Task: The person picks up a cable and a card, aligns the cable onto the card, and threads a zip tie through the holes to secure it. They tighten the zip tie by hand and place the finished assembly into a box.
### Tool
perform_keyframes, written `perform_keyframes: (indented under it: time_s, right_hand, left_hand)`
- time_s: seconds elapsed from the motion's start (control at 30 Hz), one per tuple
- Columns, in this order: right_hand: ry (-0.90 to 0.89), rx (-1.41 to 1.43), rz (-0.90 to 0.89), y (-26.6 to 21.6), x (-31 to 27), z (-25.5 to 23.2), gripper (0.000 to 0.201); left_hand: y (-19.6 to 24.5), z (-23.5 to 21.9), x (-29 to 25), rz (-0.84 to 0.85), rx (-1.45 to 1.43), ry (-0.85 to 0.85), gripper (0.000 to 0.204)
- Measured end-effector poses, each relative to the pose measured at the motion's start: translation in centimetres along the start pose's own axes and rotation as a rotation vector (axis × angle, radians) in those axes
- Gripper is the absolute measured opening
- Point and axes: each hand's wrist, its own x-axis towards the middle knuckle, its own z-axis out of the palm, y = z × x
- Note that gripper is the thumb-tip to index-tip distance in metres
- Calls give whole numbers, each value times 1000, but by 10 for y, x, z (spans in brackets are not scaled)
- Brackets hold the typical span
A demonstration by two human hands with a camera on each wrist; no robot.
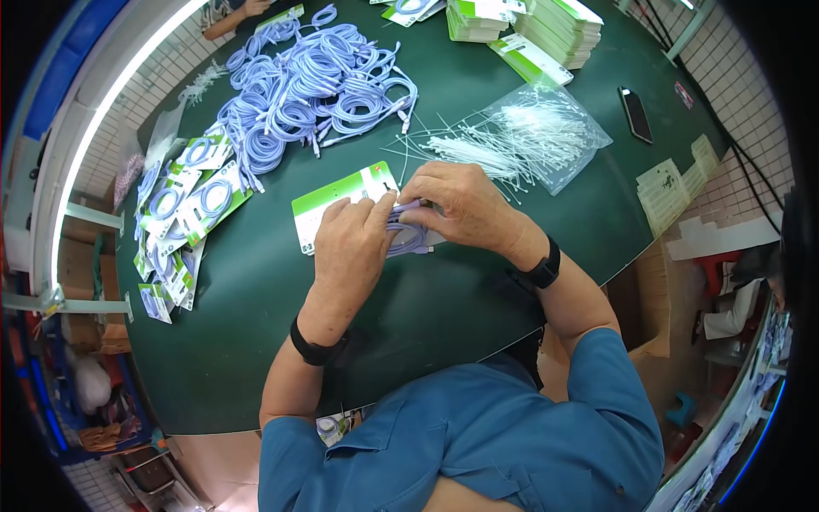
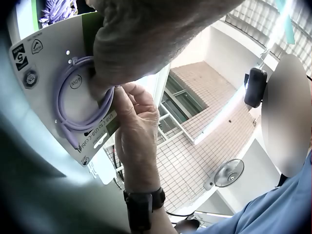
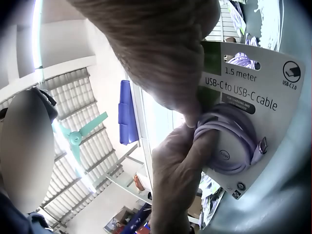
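Lying flat against the card (image 1: 317,215), the coiled cable (image 1: 408,246) sits between both hands; the card's long axis is hard to judge. The left hand (image 1: 350,252) grips both, fingers curled; the right hand (image 1: 465,205) pinches the coil's edge, perhaps with a tie. Loose ties (image 1: 478,147) lie beyond, nearer the right hand, on the worktop (image 1: 230,341).

**Cable packaging text, close up**

The cable card (image 3: 278,141) is reading "1.5 meter" and "USB-C to USB-C cable", with "USB-C 2.0" sitting by a corner icon (image 3: 292,72). "60W" is peeking out inside the lilac cable coil (image 2: 60,97), and a black badge (image 2: 20,57) is showing "5".
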Motion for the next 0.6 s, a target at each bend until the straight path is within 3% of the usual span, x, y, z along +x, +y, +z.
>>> perform_keyframes:
  time_s: [0.33, 0.6]
  right_hand:
    - [4, 88, 83, 2, 0, 1, 20]
    - [-66, 235, 113, 9, -3, 4, 18]
  left_hand:
    - [-4, 6, -11, -96, -274, 191, 42]
    - [-10, 14, -28, 10, -309, 283, 27]
